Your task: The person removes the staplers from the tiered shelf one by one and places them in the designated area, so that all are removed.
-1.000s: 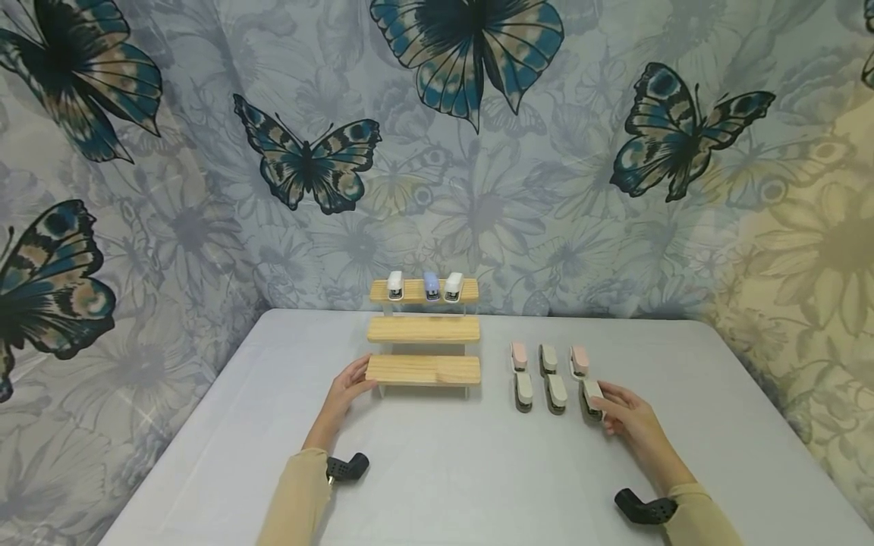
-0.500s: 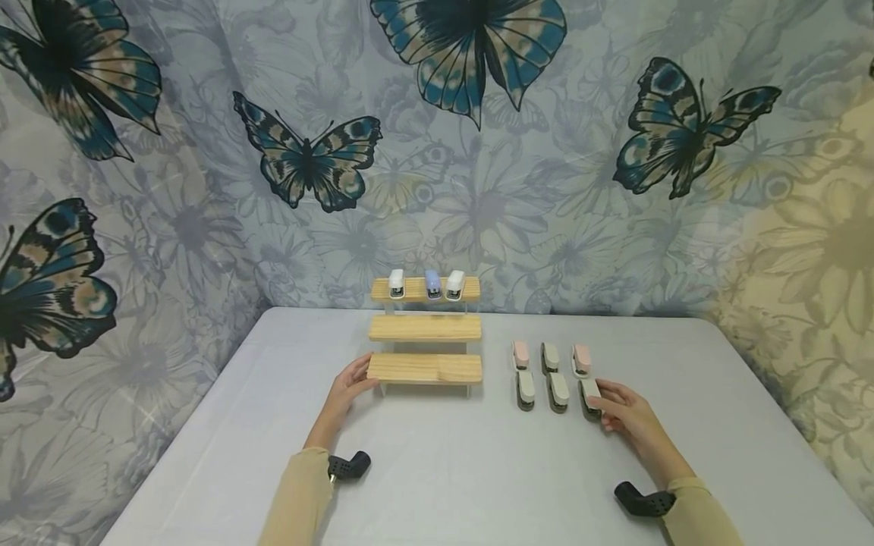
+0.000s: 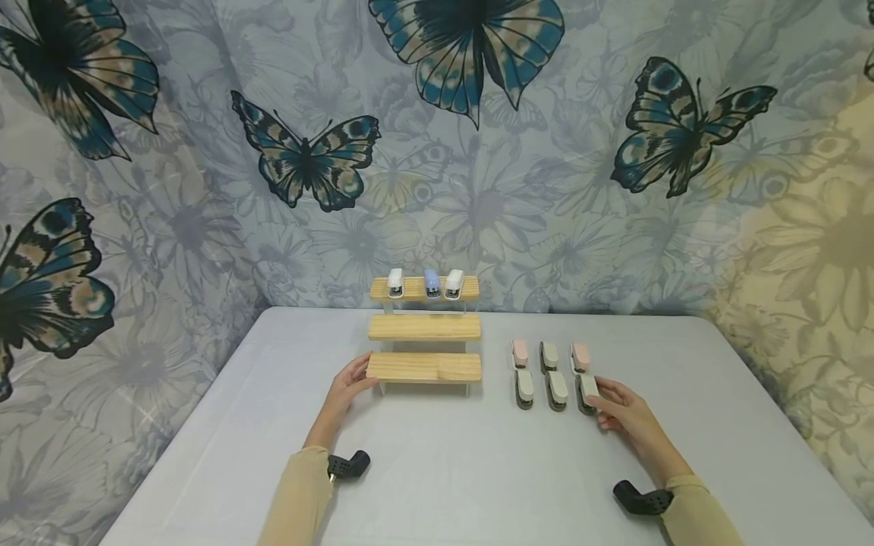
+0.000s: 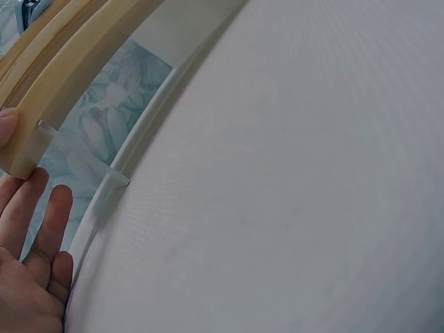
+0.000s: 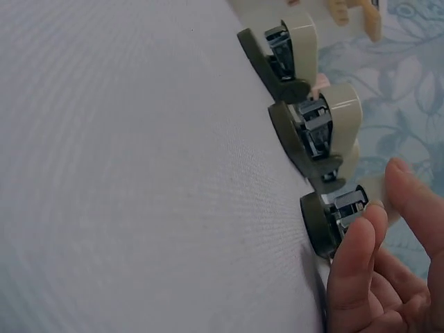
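Observation:
My left hand (image 3: 348,385) holds the left end of the lowest wooden shelf (image 3: 423,367) of a three-tier stand. In the left wrist view the thumb rests on the board (image 4: 66,66), with fingertips at its underside. My right hand (image 3: 630,411) pinches a cream and dark-green stapler (image 3: 586,391) at the right end of the front row. Its dark base (image 5: 318,225) and metal inside show in the right wrist view; fingers hide part of it. Two matching staplers, the middle one (image 3: 556,388) and the left one (image 3: 523,385), stand beside it.
Behind them is a row of a pink stapler (image 3: 520,352), a cream one (image 3: 548,356) and another pink one (image 3: 580,356). The top shelf (image 3: 413,288) carries two white staplers and a blue one (image 3: 432,282). A butterfly-patterned wall covering (image 3: 478,220) rises behind the white table (image 3: 437,470).
My right hand has shifted the gripped stapler slightly left, closer in line with the pink one behind it. The left hand keeps its place on the shelf.

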Motion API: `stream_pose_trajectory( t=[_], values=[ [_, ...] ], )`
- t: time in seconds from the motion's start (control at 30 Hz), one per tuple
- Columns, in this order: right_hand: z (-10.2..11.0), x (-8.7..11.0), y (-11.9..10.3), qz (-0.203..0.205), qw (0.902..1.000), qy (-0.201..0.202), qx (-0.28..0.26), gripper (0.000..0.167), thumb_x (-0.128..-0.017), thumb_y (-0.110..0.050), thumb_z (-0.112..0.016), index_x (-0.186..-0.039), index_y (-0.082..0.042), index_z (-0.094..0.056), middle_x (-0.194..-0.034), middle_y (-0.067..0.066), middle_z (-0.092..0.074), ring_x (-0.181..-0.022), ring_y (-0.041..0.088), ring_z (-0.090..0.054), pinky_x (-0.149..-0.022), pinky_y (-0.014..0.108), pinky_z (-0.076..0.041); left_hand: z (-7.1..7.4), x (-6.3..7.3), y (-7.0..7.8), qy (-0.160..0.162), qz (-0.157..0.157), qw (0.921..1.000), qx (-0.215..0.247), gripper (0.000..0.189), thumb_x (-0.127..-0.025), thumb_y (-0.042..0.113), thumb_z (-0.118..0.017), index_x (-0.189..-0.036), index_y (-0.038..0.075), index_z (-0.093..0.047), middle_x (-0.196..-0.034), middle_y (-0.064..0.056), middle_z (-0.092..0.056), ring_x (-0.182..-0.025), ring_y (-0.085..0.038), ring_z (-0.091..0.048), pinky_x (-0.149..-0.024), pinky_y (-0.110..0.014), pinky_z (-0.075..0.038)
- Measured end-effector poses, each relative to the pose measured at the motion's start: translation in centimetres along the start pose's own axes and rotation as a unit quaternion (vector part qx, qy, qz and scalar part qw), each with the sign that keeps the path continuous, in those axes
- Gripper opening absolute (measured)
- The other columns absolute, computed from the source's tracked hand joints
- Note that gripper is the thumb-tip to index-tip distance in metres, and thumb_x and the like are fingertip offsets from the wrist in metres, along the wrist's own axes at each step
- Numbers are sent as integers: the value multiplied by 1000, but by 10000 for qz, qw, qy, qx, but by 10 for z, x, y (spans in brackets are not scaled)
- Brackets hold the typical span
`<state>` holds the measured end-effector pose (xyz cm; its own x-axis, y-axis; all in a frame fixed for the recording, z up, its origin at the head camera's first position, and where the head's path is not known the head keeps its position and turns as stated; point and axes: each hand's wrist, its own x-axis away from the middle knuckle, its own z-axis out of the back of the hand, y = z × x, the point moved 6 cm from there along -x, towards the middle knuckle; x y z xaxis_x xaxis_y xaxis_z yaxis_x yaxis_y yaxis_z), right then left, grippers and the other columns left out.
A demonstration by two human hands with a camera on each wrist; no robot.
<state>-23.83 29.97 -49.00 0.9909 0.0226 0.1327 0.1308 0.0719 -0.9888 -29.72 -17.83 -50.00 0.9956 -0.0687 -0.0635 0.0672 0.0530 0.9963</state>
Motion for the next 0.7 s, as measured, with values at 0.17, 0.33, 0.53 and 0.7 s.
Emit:
stream_pose_trajectory(
  t=[0.17,0.33,0.53,0.7],
  values=[
    [-1,0,-1,37,10000,-2,82,68,-85,-15,-62,-135,9,-23,-134,32,-26,-55,5,-49,-51,21,-46,1,1,0,23,1,10000,-38,60,-78,18,-69,-131,6,-43,-129,-11,-47,-112,-26,-46,-96,-45,-29],
    [-2,0,-1,48,9999,-12,105,66,-85,-15,-62,-135,10,-24,-133,33,-26,-54,5,-49,-50,21,-46,0,1,0,-11,-9,10000,87,59,-79,16,-69,-131,7,-44,-127,-12,-48,-109,-27,-48,-95,-45,-30],
    [-2,1,-2,-1,9998,-35,217,67,-86,-17,-61,-135,9,-24,-131,32,-28,-55,7,-51,-51,23,-48,0,2,0,15,44,10000,-85,61,-77,25,-70,-130,11,-45,-128,-8,-49,-112,-24,-47,-95,-43,-31],
    [-4,2,-3,-57,9998,-164,52,67,-87,-15,-59,-136,9,-20,-134,32,-24,-55,7,-52,-52,23,-49,0,1,0,79,62,9999,-131,62,-75,28,-71,-130,12,-46,-128,-7,-49,-112,-24,-47,-95,-43,-32]
  ],
)
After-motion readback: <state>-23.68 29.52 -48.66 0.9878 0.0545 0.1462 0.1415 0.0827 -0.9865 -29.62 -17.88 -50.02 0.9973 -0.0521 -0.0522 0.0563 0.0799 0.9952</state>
